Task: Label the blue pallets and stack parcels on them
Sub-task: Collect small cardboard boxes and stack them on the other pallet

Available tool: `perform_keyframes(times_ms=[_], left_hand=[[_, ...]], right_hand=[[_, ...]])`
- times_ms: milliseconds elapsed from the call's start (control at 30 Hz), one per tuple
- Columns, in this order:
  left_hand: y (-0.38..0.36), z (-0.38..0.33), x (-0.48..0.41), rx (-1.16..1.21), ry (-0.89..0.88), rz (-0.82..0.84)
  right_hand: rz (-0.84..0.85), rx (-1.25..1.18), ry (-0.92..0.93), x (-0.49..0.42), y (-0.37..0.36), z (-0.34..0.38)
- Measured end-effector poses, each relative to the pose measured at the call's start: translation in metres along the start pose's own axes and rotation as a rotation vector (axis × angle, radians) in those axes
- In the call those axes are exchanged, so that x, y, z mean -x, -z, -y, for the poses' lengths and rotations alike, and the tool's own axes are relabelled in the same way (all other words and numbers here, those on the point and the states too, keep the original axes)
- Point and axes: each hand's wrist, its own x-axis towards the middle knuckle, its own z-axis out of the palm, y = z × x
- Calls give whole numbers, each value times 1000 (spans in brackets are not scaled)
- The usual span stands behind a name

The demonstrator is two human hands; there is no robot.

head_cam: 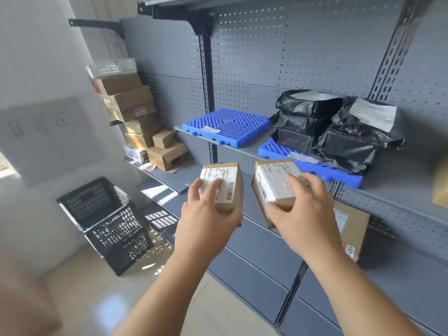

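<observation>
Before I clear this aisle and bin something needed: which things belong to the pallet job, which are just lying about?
Job: left blue pallet, right blue pallet, black-bagged parcels, left box in left hand, right box in right hand.
Lying about: black crates, white basket, wall sign.

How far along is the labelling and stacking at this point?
Done: the left pallet and right pallet each carry a label strip, and black bagged parcels sit on the right one. In hand: the left hand grips one cardboard box, the right hand a second box. Left: the left pallet holds no parcels yet.
</observation>
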Motion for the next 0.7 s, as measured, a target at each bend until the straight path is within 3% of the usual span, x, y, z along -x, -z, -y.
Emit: perform_keyframes(times_ms=[333,700], left_hand=[[48,58,-74,1,18,23],[31,66,-223,-28,-27,-35]], right_hand=[[-24,30,99,-59,-62,79],[-79,-19,116,-187,-132,103]])
